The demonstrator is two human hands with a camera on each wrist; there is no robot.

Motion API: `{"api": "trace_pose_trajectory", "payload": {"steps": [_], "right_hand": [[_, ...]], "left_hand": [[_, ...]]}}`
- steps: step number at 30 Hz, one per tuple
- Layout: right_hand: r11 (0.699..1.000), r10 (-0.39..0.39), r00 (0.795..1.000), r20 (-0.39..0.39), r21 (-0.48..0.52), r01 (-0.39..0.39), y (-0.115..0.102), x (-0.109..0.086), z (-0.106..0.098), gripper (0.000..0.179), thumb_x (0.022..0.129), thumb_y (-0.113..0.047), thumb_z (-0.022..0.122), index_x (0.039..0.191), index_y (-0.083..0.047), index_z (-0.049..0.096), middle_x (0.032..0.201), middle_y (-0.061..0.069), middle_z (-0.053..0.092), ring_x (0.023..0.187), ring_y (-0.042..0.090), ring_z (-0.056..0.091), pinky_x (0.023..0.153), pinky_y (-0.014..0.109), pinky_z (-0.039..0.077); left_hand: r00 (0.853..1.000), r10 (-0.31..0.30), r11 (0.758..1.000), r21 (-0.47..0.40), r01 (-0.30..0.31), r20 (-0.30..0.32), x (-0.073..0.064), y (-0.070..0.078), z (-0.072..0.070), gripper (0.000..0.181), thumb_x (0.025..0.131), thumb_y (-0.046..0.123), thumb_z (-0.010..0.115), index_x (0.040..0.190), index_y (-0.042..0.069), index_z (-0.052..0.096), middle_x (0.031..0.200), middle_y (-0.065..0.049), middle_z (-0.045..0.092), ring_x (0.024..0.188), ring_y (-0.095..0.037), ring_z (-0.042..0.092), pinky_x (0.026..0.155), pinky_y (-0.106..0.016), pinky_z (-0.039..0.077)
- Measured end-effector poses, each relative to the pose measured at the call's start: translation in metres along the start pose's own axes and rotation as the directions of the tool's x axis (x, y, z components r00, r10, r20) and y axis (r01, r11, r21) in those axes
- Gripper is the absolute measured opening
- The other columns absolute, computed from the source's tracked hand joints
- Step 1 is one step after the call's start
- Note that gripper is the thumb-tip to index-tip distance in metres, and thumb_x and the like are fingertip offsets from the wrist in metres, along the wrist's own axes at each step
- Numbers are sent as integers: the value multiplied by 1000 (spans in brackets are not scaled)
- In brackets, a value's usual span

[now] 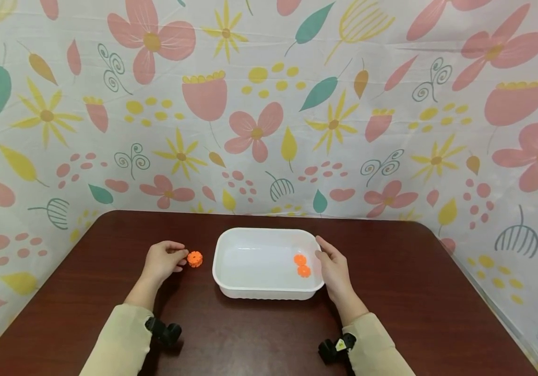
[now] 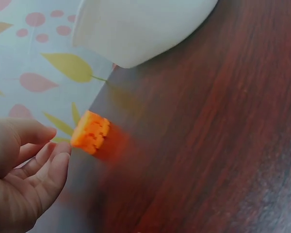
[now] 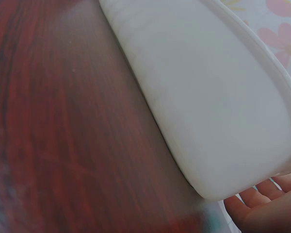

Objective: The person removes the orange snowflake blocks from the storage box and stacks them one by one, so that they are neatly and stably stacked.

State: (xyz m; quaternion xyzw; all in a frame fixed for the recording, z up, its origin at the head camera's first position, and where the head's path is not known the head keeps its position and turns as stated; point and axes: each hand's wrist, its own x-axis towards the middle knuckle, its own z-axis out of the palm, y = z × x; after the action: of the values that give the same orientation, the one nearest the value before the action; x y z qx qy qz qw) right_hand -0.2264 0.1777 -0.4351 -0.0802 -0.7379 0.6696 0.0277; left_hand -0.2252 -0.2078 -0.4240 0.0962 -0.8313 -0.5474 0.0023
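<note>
A short stack of orange flower-shaped pieces (image 1: 195,259) stands on the table left of a white rectangular dish (image 1: 269,289). My left hand (image 1: 164,259) is at the stack's left side. Up close in the left wrist view, thumb and finger tips (image 2: 63,148) are right at the stack's edge, not wrapped round it. Inside the dish, toward its right end, lie two more orange flower-shaped pieces (image 1: 302,266). My right hand (image 1: 334,269) holds the dish's right end, thumb at the rim and fingers along the outer wall, partly hidden in the right wrist view.
The dark reddish-brown wooden table (image 1: 250,339) has rounded far corners. Behind it hangs a white cloth (image 1: 269,183) printed with flowers and leaves. A black wrist camera (image 1: 164,331) is strapped to each forearm over light sleeves.
</note>
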Motion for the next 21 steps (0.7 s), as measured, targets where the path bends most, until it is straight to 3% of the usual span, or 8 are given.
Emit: {"api": "trace_pose_trajectory", "payload": {"steps": [8,16,21], "right_hand": [[1000,8,1000,15,0,-8,0,1,1,45,97,-11,43,142,-9,43,149,11,37,133,21,37,109,38,34],[1000,7,1000,12,-3,-7,1,1,1,45,96,-10,44,141,-8,44,149,12,38,133,22,39,109,38,34],[1000,-3,1000,7,16,3,0,1,0,45,96,-9,44,141,-7,44,149,12,37,137,24,34,112,40,31]], "left_hand": [[996,90,995,39,-90,-5,-7,15,-3,33,91,20,63,115,-3,60,102,-23,65,73,-19,66,64,-27,57],[983,185,981,49,-185,13,-15,33,9,33,89,22,66,113,0,63,95,-15,66,80,-28,68,69,-36,57],[975,215,976,8,-216,48,-19,47,20,30,88,21,66,110,2,64,92,-15,66,79,-33,66,68,-39,57]]}}
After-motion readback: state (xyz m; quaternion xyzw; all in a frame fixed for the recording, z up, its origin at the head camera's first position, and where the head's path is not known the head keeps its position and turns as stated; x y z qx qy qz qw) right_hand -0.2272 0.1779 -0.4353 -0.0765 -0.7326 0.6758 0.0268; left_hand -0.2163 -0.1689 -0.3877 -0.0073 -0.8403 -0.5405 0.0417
